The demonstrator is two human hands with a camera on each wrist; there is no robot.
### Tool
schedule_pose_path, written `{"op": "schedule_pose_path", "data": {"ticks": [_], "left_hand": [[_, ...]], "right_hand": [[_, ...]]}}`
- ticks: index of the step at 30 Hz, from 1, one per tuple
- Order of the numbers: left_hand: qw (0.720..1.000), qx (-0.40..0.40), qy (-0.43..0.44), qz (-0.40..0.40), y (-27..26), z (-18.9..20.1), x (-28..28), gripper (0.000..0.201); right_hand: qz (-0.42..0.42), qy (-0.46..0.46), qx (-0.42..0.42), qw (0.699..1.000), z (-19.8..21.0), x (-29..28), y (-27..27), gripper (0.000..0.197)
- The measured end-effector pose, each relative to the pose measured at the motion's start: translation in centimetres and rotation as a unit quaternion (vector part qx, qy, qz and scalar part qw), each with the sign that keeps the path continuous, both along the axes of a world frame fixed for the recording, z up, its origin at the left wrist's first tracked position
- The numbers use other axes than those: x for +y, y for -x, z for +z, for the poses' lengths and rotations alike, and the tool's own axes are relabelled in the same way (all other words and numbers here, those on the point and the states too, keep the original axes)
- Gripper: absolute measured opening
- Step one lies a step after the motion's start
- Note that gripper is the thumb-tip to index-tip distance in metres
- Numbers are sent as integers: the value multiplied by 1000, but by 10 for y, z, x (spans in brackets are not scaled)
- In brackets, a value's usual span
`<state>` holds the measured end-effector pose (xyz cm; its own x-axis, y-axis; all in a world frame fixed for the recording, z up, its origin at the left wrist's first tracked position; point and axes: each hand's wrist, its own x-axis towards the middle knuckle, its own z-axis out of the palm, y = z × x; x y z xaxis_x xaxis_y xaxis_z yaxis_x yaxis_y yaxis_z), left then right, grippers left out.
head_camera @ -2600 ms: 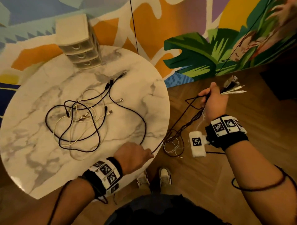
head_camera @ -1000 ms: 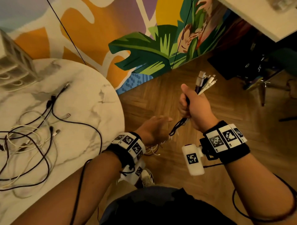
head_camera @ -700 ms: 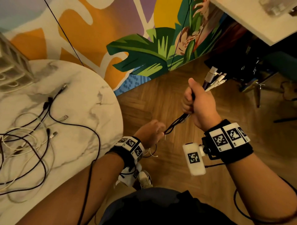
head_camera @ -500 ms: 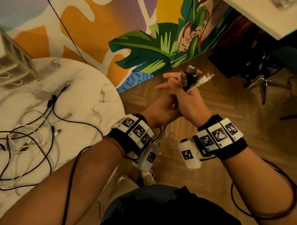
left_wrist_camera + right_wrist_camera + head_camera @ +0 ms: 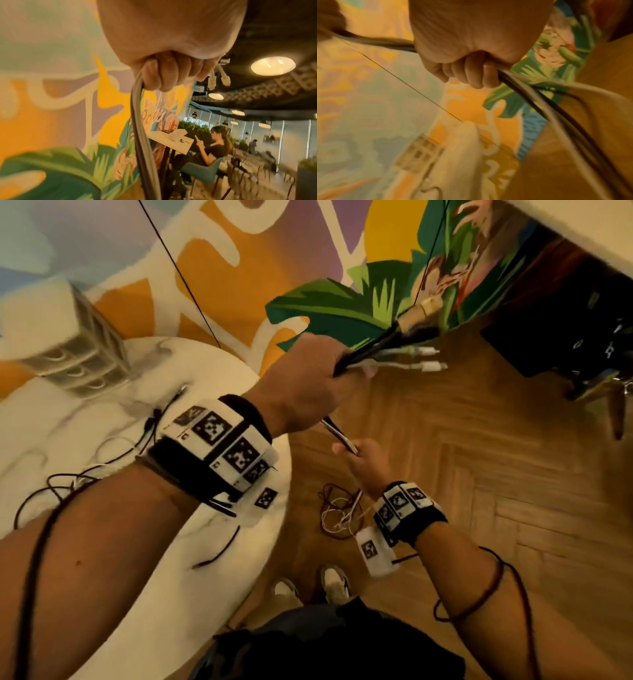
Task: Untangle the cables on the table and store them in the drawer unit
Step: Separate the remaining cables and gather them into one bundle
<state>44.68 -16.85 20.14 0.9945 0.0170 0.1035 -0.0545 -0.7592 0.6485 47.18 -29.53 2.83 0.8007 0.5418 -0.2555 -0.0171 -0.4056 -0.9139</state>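
1. Bundle of black and white cables (image 5: pixel 387 350): my left hand (image 5: pixel 305 385) fists it near the plugs, frame centre, above the wooden floor.
2. My right hand (image 5: pixel 363 460) grips the same strands lower; the bundle's axis runs diagonally between them.
3. The pale plastic drawer unit (image 5: pixel 68 344) sits upper left on the round marble surface (image 5: pixel 164 577), nearer my left hand.

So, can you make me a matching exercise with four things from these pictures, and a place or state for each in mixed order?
Things:
1. left hand
2. right hand
3. drawer unit
4. white plugs

Places or states:
A. stands on the table
B. grips the bundle lower down
C. stick out past the upper fist
D. grips the bundle near its plug end

Pairs: 1-D, 2-B, 3-A, 4-C
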Motion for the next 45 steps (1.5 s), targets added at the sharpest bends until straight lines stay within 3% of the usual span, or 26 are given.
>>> {"op": "schedule_pose_path", "data": {"ticks": [4, 7, 10, 12, 14, 19, 23, 26, 28, 31, 35, 38, 40, 43, 45], "left_hand": [[968, -80, -229, -62, 13, 29, 16, 39], [945, -137, -290, -70, 19, 49, 29, 40], [921, -167, -344, -70, 27, 49, 28, 43], [926, -191, -319, -71, 28, 35, 24, 39], [947, -180, -256, -64, 27, 11, 18, 34], [985, 18, -173, 22, 20, -55, -11, 36], [989, 96, 68, 85, 6, -59, -23, 43], [988, 73, 109, 83, 1, -49, -31, 32], [991, 36, 101, 83, 0, -42, -34, 20], [992, -29, 88, 83, 1, -24, -29, 17], [991, -99, 39, 80, 5, -3, -9, 16], [988, -120, 17, 93, 9, 0, -1, 14], [985, -127, 21, 114, 11, 3, 4, 14], [981, -133, 50, 134, 16, 4, 11, 18], [983, -123, 55, 129, 20, 2, 11, 17]], "right_hand": [[-51, 153, 71, 984, -50, -23, -12, 43], [-70, 203, 104, 971, -65, -34, -14, 44], [-101, 187, 125, 969, -62, -28, -16, 41], [-135, 152, 134, 970, -53, -22, -17, 38], [-148, 94, 132, 976, -38, -16, -13, 36], [-100, -103, 39, 989, 34, -2, 2, 45], [-20, -157, -55, 986, 74, -6, 1, 16], [12, -232, -42, 972, 77, -11, -1, 10], [12, -216, -8, 976, 64, -14, 0, 25], [9, -105, 28, 994, 28, -17, 7, 44], [-18, 47, 54, 997, -27, -18, -1, 42], [-2, 103, 68, 992, -38, -9, -12, 34], [-53, 88, 55, 993, -35, -1, -17, 33], [-274, -31, 16, 961, -27, 3, -16, 31], [-281, -25, 12, 959, -34, 1, -12, 21]]}}
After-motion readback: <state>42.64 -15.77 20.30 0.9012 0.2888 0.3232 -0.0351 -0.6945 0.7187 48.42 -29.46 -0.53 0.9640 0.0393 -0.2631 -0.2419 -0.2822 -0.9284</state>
